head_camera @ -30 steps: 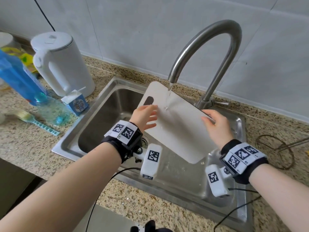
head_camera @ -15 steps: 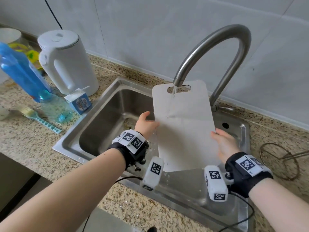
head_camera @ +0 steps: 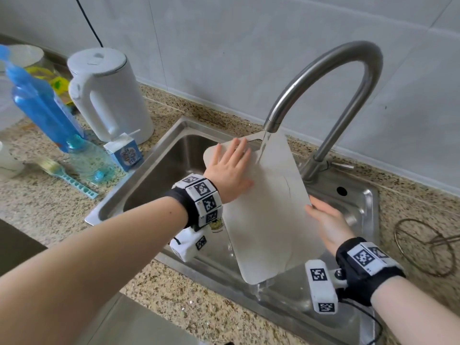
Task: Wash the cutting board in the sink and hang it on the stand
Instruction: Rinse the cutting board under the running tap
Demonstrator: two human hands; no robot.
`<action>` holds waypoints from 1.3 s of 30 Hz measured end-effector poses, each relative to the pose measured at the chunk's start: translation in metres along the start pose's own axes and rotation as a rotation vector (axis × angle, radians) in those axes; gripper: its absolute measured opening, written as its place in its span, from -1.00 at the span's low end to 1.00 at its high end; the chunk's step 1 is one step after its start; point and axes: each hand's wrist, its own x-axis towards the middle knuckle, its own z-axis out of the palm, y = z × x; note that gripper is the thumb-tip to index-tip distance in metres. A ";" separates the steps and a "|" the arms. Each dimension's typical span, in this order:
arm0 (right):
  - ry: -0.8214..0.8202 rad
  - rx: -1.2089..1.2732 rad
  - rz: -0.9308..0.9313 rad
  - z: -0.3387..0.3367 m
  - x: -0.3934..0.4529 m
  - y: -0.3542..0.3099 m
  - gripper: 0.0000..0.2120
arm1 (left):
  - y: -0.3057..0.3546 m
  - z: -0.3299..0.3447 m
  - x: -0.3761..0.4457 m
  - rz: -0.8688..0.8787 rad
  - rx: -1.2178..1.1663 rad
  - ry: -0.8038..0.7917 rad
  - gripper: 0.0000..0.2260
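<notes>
Left hand (head_camera: 230, 168) lies flat, fingers straight, on the upper face of the board (head_camera: 268, 215); right hand (head_camera: 328, 226) grips the board's right edge, thumb in front, its other fingers hidden behind. Board stands tilted over the sink (head_camera: 154, 155), top edge under the tap (head_camera: 323, 78), water running down it. Kettle (head_camera: 109, 93), carton (head_camera: 124, 153), blue bottle (head_camera: 39, 105) and brush (head_camera: 67, 178) crowd the left counter. Wire stand (head_camera: 423, 247) lies right of the sink.
</notes>
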 end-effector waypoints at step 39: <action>-0.064 0.081 0.051 0.019 0.006 -0.007 -0.77 | -0.028 0.035 -0.031 -0.688 -1.225 0.059 -0.71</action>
